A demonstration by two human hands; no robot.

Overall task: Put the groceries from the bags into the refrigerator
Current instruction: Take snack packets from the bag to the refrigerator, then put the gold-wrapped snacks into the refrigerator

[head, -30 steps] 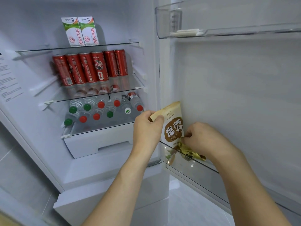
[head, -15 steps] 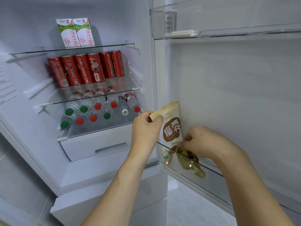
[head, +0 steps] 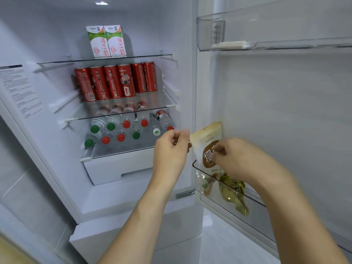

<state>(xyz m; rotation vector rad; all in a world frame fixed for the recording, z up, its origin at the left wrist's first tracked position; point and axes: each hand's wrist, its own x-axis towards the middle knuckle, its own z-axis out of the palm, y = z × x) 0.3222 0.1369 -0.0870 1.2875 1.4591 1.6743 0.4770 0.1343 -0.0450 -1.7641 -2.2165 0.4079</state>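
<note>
At lower door bin [head: 253, 201], right-hand [head: 245, 161] grip pinches standing snack pouch [head: 206, 139] to steady it; green packet [head: 231, 193] beside it. Left hand [head: 171, 147] curled at pouch corner, hold unclear. Cans [head: 116, 81], bottles [head: 126, 128] on shelves.

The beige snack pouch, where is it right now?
The beige snack pouch stands upright in the lower door bin, right of centre in the head view, beside a green packet.
</note>
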